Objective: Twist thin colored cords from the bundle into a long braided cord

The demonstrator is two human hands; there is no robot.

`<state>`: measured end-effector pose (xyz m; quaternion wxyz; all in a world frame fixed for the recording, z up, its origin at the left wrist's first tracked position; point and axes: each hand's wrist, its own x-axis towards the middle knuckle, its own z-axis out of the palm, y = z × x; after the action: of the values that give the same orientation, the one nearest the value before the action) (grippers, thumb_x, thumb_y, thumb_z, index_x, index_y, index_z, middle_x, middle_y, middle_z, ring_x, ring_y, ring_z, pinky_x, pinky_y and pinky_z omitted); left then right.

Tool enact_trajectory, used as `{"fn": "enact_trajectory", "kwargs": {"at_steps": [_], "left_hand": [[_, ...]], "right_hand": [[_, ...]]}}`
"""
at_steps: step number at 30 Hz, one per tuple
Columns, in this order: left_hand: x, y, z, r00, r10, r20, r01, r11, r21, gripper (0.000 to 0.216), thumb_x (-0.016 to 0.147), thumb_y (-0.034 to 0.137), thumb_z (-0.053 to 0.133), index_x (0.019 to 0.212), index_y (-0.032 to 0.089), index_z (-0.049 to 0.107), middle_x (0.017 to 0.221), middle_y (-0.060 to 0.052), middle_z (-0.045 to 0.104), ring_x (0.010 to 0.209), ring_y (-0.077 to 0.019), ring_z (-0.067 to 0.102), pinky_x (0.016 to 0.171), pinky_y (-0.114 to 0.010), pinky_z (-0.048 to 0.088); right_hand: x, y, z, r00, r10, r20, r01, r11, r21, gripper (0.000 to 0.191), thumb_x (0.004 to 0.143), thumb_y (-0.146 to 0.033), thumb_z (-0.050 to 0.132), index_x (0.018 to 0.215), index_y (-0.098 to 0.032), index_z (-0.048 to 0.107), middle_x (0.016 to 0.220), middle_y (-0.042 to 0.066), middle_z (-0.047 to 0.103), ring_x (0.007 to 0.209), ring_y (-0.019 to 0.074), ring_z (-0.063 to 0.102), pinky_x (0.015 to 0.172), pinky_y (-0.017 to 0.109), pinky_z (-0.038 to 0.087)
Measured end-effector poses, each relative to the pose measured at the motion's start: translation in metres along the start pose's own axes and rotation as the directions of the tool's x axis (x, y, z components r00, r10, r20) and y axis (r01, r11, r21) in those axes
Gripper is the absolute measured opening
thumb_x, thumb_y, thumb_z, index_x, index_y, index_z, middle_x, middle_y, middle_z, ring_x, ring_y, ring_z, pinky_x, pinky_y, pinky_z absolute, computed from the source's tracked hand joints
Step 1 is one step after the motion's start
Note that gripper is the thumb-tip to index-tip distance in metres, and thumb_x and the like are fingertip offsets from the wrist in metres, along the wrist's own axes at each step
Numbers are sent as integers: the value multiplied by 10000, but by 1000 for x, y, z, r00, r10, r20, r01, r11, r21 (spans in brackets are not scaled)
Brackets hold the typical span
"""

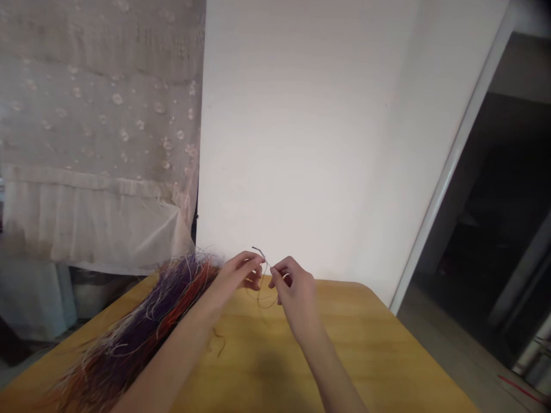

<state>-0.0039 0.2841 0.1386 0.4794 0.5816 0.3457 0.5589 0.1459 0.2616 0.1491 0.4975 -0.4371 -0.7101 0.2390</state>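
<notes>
Over the far part of the wooden table, my left hand [246,268] pinches a thin fibre strand between thumb and forefinger. A short dark piece [258,250], perhaps a braided or wound end, sticks up from that pinch. My right hand [293,281], just to the right, has its thumb and forefinger closed on the same strand [267,308], which hangs in a loose loop below both hands. Beside my left forearm lies a large bundle of purple, orange and white fibres [146,324]. How the strand joins the dark piece is too small to tell.
The yellow wooden table [353,344] ends against a white wall panel [310,137]. A lace curtain [99,126] hangs at the left. To the right is a dark doorway [499,189]. One loose brown fibre [221,341] lies near my left forearm.
</notes>
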Motion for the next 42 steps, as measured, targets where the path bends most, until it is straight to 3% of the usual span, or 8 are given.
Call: {"fn": "enact_trajectory", "kwargs": {"at_steps": [5, 12, 26, 34, 42], "left_hand": [[-4, 7, 6, 1000, -3, 6, 3, 998, 63, 244, 743, 400, 680, 747, 163, 620, 612, 34, 514, 594, -117, 519, 637, -270, 486], [-5, 11, 7, 999, 43, -8, -42, 991, 128, 205, 773, 374, 641, 771, 170, 640, 783, -28, 646, 771, -168, 604, 748, -298, 472], [-4, 11, 2, 996, 87, -3, -85, 979, 183, 213, 764, 377, 641, 763, 165, 656, 725, -40, 665, 752, -183, 618, 738, -300, 469], [-7, 13, -2, 994, 91, 66, -105, 961, 255, 186, 801, 344, 611, 777, 165, 657, 709, -27, 666, 737, -162, 611, 731, -279, 448], [-9, 19, 2, 986, 109, 125, -151, 904, 400, 197, 828, 322, 560, 745, 155, 622, 700, -41, 677, 732, -180, 651, 709, -287, 489]], "right_hand": [[-2, -4, -1, 999, 12, -33, -12, 1000, 6, 165, 854, -324, 483, 723, -224, 498, 643, -7, 594, 464, 123, 476, 449, 245, 357], [-4, -7, 0, 999, 9, -43, -8, 1000, 14, 169, 858, -326, 486, 724, -225, 501, 642, -4, 603, 476, 124, 465, 447, 242, 352], [-1, -3, -8, 997, 29, -68, -22, 995, 98, 164, 840, -331, 511, 720, -223, 490, 614, -16, 570, 467, 116, 446, 441, 235, 355], [5, 2, -5, 998, 60, 26, -64, 972, 228, 143, 799, -321, 552, 732, -197, 532, 578, -23, 570, 412, 89, 408, 416, 228, 358], [5, 5, -4, 999, 22, 42, -33, 961, 274, 135, 809, -325, 577, 775, -199, 544, 648, -22, 543, 479, 90, 400, 444, 224, 326]]}}
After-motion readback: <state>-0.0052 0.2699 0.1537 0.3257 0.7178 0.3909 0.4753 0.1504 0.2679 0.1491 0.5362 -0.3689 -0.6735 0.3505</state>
